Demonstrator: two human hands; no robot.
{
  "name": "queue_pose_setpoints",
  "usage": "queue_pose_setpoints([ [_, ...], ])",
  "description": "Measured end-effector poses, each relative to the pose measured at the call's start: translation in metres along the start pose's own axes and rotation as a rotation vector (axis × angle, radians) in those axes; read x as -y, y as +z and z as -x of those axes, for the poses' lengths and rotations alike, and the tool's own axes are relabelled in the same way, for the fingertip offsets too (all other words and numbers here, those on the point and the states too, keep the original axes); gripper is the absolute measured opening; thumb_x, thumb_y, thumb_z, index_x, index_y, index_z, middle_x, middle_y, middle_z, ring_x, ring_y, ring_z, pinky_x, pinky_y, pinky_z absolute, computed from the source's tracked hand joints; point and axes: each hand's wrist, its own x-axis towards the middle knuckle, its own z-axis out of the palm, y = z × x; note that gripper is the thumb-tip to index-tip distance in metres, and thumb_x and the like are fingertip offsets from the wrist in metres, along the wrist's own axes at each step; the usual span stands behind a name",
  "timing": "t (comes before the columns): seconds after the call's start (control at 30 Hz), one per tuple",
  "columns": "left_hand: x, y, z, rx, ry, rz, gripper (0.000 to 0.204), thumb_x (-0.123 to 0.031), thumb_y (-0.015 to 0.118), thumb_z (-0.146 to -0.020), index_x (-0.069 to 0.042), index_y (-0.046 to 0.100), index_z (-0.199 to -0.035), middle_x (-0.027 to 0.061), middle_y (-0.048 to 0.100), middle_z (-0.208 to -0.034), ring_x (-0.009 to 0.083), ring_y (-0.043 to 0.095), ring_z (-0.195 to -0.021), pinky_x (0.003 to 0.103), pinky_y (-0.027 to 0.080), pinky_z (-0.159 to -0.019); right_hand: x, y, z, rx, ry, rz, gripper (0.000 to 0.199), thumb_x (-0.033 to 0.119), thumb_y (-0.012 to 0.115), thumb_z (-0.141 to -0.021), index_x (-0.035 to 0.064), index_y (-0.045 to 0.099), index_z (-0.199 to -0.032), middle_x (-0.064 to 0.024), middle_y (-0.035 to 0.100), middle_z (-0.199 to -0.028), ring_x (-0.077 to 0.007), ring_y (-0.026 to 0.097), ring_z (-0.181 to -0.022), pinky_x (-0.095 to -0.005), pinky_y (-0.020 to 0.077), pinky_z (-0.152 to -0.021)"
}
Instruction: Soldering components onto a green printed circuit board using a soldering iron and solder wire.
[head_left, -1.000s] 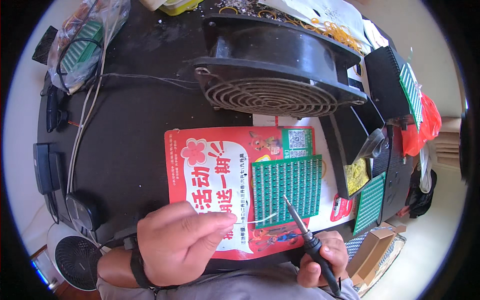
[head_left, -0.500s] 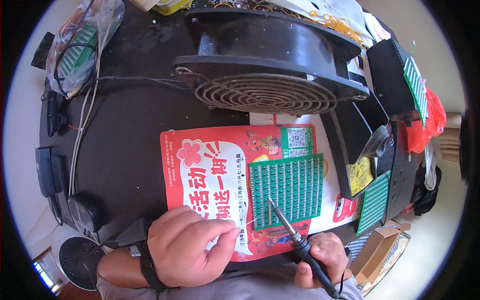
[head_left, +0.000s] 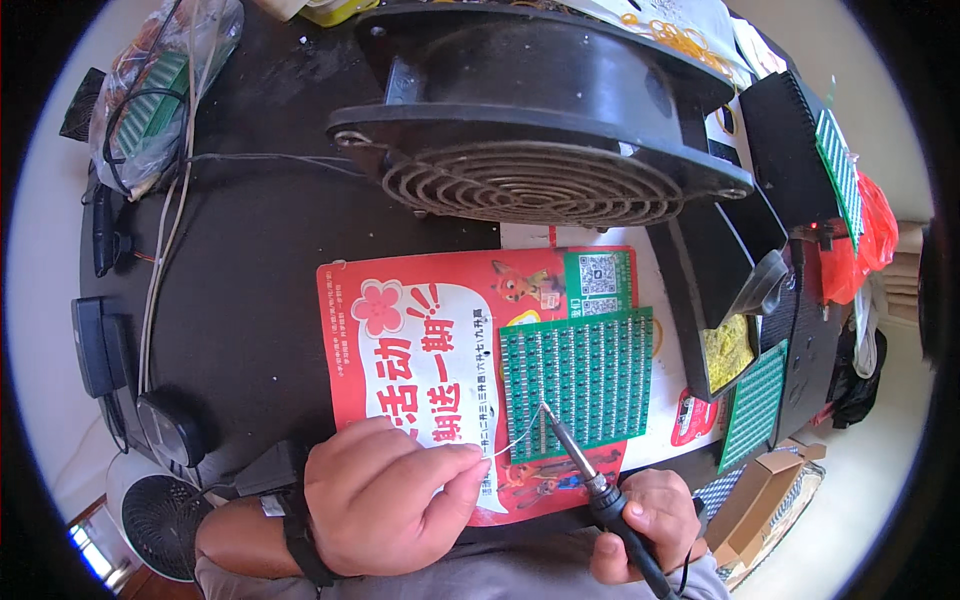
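Note:
A green circuit board with rows of small parts lies on a red and white printed sheet. My right hand is closed around the black handle of a soldering iron, whose tip points at the lower left part of the board. Between thumb and forefinger my left hand pinches a thin solder wire. That wire curves up over the board's left edge to the iron's tip. Whether the tip presses on the board is too small to tell.
Beyond the board stands a big black fan with a round grille. To the right are an iron holder with yellow sponge, another green board and an open cardboard box. Cables and a bagged bundle of boards lie left.
The solder wire now reaches the iron's tip, and more of it shows beyond my left fingers. The iron's tip has shifted very slightly. The whole view has moved a little.

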Motion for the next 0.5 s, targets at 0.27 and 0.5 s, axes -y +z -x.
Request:
queue_pose_setpoints([
  [0.27,0.0,0.0033,0.0001,-0.021,0.027,-0.019,0.019,-0.004,0.083,-0.075,-0.004,0.073,-0.091,0.0035,0.063,-0.066,0.0186,0.061,-0.053,0.031,0.049,-0.05,0.0035,0.002,-0.0007,0.0,0.0,0.017,0.046,0.014,0.07,-0.082,0.0023,0.054,-0.123,-0.0114,0.058,-0.088,-0.0229,0.057,-0.073,-0.0388,0.0525,-0.067],
  [0.5,-0.0044,0.0049,-0.0004,-0.01,-0.011,-0.016,0.019,-0.003,0.084,-0.074,-0.005,0.072,-0.089,0.0058,0.063,-0.065,0.0222,0.06,-0.052,0.033,0.047,-0.051,0.0062,0.0023,-0.0014,-0.001,0.008,0.042,0.042,0.013,0.071,-0.081,0.0038,0.054,-0.119,-0.0109,0.057,-0.087,-0.0231,0.057,-0.072,-0.0388,0.0525,-0.066],
])
